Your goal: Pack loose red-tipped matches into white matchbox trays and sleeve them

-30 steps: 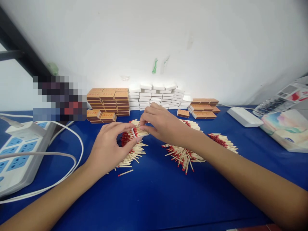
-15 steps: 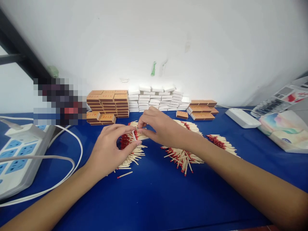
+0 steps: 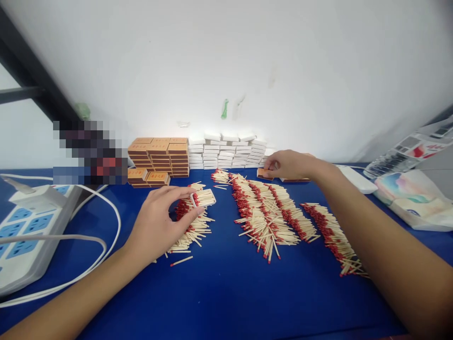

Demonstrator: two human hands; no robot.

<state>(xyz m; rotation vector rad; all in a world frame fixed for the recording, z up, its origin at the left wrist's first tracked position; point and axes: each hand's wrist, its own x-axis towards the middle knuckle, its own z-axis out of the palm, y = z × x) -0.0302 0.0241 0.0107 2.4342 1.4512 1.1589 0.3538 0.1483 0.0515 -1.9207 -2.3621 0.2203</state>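
Between the thumb and fingers of my left hand (image 3: 164,215) is a white matchbox tray (image 3: 208,198) with red-tipped matches in it. It is held over a loose pile of matches (image 3: 193,233). Farther right, my right hand (image 3: 286,164) reaches to the back of the table, its fingers closed on a small orange matchbox sleeve (image 3: 264,174). Long rows of matches (image 3: 262,212) lie between the hands, and another row (image 3: 332,231) is partly under my right forearm.
Stacked orange matchboxes (image 3: 159,153) stand at the back left beside stacked white trays (image 3: 228,151). On the left lies a power strip (image 3: 35,226) with looping white cables. A white device (image 3: 356,179) and a tissue pack (image 3: 417,196) are at the right.
My right hand has left the tray and moved right and back to the orange matchbox sleeve. My left hand still holds the tray in nearly the same place.
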